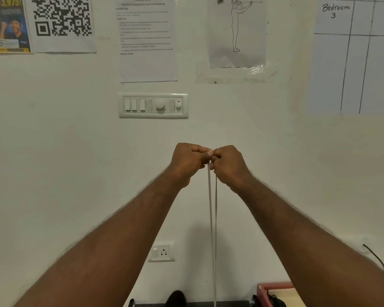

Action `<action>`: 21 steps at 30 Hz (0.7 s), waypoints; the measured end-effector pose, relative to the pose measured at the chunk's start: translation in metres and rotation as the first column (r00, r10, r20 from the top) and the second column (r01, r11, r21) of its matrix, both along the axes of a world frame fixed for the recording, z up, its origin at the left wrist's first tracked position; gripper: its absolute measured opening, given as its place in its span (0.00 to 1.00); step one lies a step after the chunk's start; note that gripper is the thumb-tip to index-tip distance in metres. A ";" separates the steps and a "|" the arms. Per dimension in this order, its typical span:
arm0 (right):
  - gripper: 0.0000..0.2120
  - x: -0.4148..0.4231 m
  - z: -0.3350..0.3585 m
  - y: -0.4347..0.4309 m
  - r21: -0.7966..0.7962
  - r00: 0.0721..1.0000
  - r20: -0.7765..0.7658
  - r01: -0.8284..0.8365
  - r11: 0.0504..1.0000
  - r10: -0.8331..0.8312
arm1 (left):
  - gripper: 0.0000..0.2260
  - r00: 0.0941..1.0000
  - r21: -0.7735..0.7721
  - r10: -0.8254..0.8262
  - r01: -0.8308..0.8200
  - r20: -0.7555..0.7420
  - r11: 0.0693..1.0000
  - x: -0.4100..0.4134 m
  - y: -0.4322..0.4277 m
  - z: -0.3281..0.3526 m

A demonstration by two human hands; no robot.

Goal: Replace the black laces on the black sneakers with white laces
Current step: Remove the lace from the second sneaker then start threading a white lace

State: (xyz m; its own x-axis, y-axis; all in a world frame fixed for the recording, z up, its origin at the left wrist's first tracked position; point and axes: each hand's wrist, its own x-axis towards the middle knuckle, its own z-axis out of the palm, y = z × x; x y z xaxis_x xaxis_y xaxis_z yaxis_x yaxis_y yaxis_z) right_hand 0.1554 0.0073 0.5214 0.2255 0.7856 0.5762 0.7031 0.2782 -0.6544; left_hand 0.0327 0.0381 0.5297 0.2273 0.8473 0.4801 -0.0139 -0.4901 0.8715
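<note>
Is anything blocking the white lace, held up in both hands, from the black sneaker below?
Nothing visible does. The left hand and right hand pinch the white lace at its top; its strands hang free beside the black sneaker.

Wall, left to right.

Poster (8, 25), top left corner: large yellow digits "3,975", cut by the frame's upper edge. The smaller print below is too blurred to read.

QR sheet (62, 23), just beside the poster: one big black QR code on white paper.

Printed sheet (148, 38), centre top: heading "TASK ID:" followed by a number, digits unsure. The title line is soft and seems to read "Shoe Rack Organization and Inside Cleaning". Bold section heads: "DESCRIPTION", "TASK GOAL" and, at the foot of the text, "INITIAL STATE". The numbered body lines are too small to make out.

Chart (350, 63), top right: handwritten "Bedroom 3" in the upper left cell of a ruled grid.
</note>
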 end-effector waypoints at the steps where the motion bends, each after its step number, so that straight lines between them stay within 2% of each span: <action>1: 0.11 0.000 0.000 0.001 -0.004 1.000 0.004 0.003 1.000 -0.003 | 0.02 1.000 0.008 0.000 0.000 0.006 1.000 0.000 0.001 -0.001; 10: 0.11 0.000 0.003 -0.001 -0.019 0.999 0.046 -0.020 1.000 0.020 | 0.03 0.996 0.108 0.063 -0.068 0.056 0.992 0.001 0.004 -0.011; 14: 0.10 -0.001 0.001 0.004 -0.021 0.994 -0.079 -0.079 0.997 0.077 | 0.04 0.973 0.291 0.231 -0.221 0.001 0.931 0.008 0.005 -0.014; 16: 0.10 -0.002 0.001 0.006 -0.012 0.982 -0.152 -0.111 0.994 0.108 | 0.05 0.954 0.336 0.299 -0.279 -0.007 0.900 0.012 0.006 -0.013; 19: 0.09 -0.004 -0.003 0.007 0.026 0.975 -0.198 -0.096 0.995 0.099 | 0.07 0.949 0.284 0.315 -0.305 0.010 0.909 0.016 0.010 -0.007; 21: 0.08 -0.002 -0.008 0.007 0.016 0.974 -0.213 -0.074 0.997 0.075 | 0.07 0.955 0.193 0.294 -0.294 0.032 0.936 0.016 0.014 0.000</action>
